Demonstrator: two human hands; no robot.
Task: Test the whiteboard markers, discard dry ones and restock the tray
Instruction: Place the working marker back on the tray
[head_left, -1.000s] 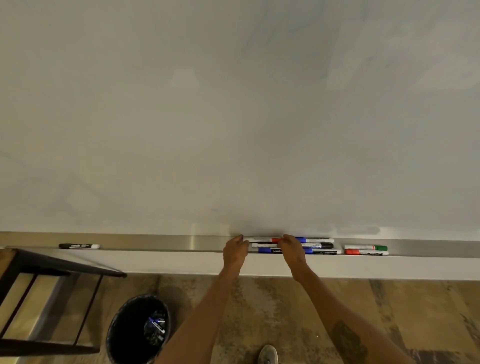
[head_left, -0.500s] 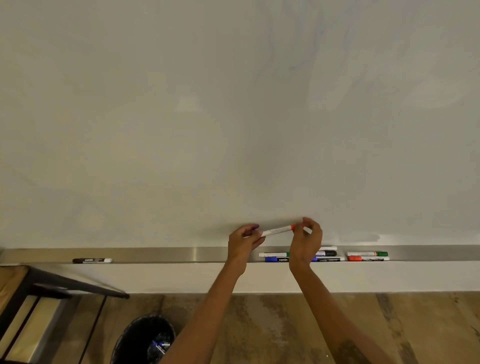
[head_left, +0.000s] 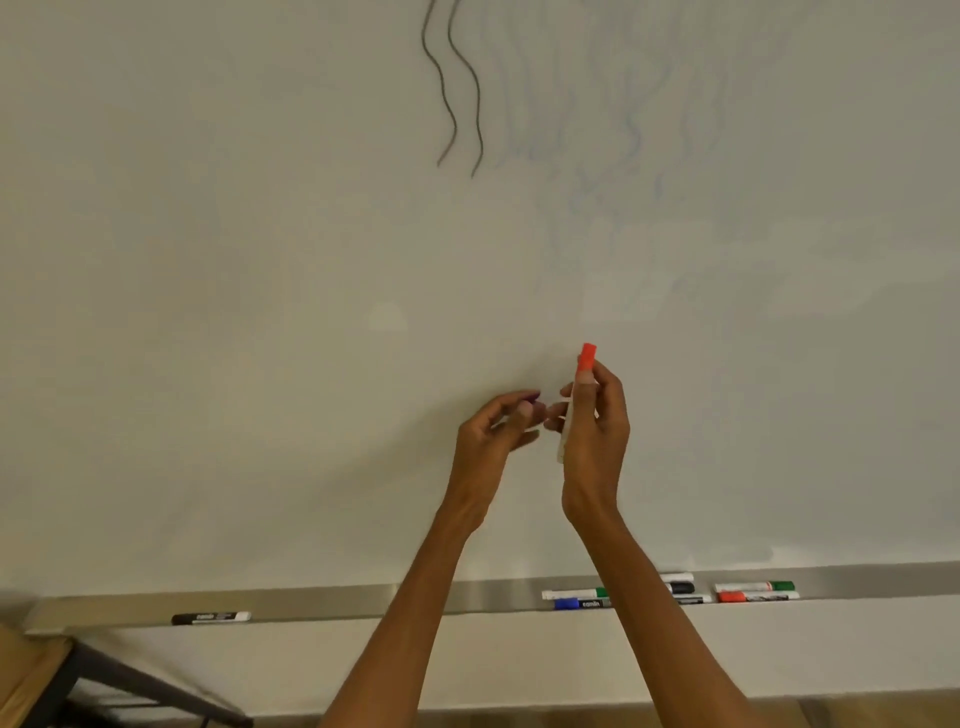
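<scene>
Whiteboard behind; right grip clasps red-capped marker upright, cap protruding above; left grip released.

Both hands have come up from the tray & are now well above it, in front of the whiteboard. Red-capped marker, level betw. both hands 0.5 s ago, now stands upright, cap up, in right hand alone. Left hand has let go, fingers loosely curled just beside it. View tilted up: black wavy lines now show, bin gone from view.
</scene>
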